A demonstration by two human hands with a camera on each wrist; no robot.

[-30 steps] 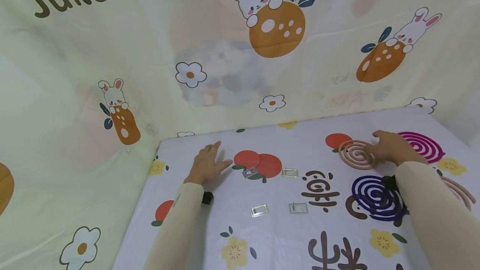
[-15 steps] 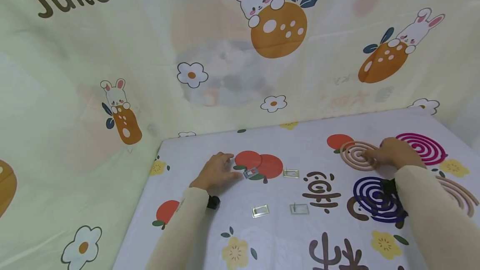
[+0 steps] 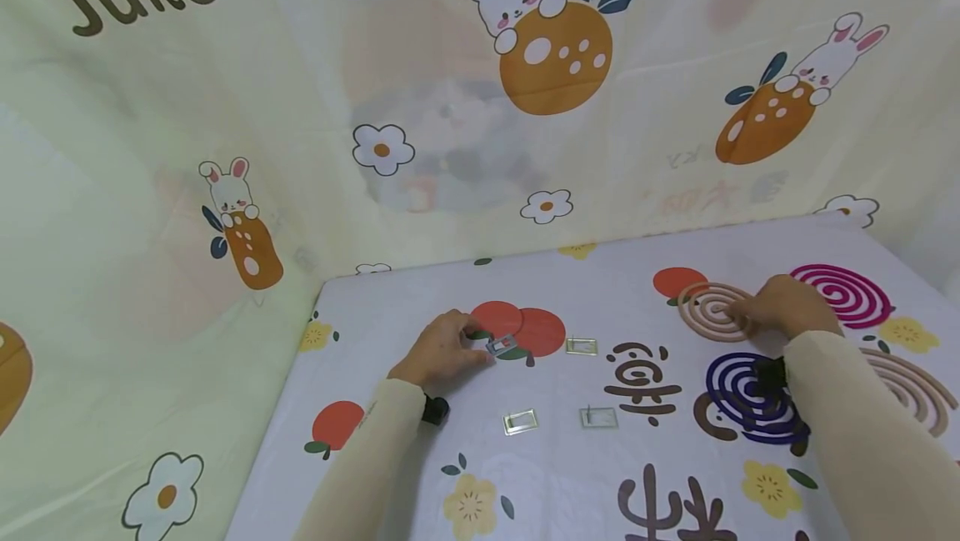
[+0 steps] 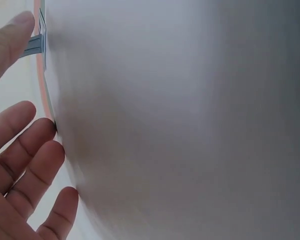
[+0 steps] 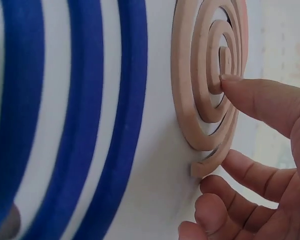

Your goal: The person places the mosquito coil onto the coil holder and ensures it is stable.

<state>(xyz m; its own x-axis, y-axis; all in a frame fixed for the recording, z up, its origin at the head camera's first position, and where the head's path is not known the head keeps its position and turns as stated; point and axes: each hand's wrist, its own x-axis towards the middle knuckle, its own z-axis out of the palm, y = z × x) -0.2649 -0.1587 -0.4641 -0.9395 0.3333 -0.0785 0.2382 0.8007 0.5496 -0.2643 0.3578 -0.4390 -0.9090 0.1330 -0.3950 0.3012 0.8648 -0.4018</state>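
Note:
A tan mosquito coil [image 3: 699, 326] lies flat at the back right of the table. My right hand [image 3: 793, 308] holds it: in the right wrist view the thumb [image 5: 260, 100] touches near the coil's centre and the index finger [image 5: 257, 172] meets its outer edge. My left hand [image 3: 442, 349] hovers beside a small metal coil stand [image 3: 501, 346], fingers slightly bent and thumb apart from them. In the left wrist view the thumb [image 4: 9, 42] is close to the stand [image 4: 34, 46]; whether it touches is unclear.
Three more metal stands, a back one [image 3: 582, 346] and two nearer [image 3: 520, 422], [image 3: 598, 418], lie mid-table. A dark blue coil [image 3: 723, 395], a magenta coil [image 3: 862, 291] and another tan coil [image 3: 918, 383] lie around the right arm. Printed curtain [image 3: 450, 241] borders the table behind.
My left hand has moved right, up to the metal stand, its fingers bending. My right hand has drawn its fingers in on the tan coil; the coil stays about where it was.

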